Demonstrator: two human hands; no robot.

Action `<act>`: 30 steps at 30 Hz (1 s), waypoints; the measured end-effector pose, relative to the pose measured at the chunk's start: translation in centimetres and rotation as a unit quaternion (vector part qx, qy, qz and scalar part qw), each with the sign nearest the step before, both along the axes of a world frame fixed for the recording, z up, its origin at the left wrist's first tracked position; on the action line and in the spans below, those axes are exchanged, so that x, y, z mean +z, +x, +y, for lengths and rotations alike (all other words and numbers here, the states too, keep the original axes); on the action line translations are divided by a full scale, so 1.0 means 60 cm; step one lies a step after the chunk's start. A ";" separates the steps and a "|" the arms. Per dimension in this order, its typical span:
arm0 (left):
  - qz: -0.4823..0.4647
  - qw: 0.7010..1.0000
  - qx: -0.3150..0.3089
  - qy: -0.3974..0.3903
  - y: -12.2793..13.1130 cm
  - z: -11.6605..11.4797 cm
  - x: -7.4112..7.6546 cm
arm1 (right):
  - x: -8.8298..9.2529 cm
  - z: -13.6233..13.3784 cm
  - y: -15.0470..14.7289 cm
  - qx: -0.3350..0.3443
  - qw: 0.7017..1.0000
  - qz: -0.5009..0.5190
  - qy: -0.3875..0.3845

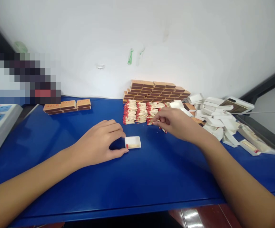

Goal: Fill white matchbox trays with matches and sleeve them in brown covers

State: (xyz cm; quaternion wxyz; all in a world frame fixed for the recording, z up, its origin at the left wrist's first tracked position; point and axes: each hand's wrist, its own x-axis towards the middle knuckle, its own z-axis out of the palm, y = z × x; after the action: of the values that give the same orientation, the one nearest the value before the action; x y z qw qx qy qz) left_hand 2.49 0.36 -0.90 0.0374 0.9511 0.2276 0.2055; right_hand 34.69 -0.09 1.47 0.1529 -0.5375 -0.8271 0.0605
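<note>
A small white matchbox tray (135, 140) lies on the blue table, with a few red-headed matches (133, 146) along its near side. My left hand (104, 141) grips the tray's left end between thumb and fingers. Beyond it, loose matches (141, 112) lie in side-by-side heaps, their red heads mostly to the left. My right hand (172, 122) is at the near right part of these heaps, thumb and fingertips pinched on matches. How many it has between the fingertips cannot be made out.
Closed matchboxes (156, 90) are stacked against the wall, and a short row of matchboxes (67, 107) stands at the left. Empty white trays (215, 114) pile up at the right near a phone (238, 105). A power strip (3, 123) sits at the left edge.
</note>
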 end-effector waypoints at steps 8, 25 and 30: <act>0.004 1.000 -0.003 -0.004 -0.001 0.001 0.000 | -0.013 0.008 -0.002 0.029 0.999 0.004 -0.025; 0.004 1.000 -0.007 -0.006 -0.004 0.001 -0.003 | -0.021 0.012 -0.013 0.002 0.999 0.009 -0.048; 0.003 1.000 -0.006 -0.008 -0.002 0.000 -0.002 | -0.020 0.011 -0.015 0.009 0.999 0.000 -0.042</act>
State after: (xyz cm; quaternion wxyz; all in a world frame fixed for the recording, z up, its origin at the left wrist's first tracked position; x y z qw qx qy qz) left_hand 2.34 0.36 -1.03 0.0459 0.9526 0.2240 0.2010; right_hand 33.77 0.57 0.29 0.1297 -0.5356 -0.8288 0.0969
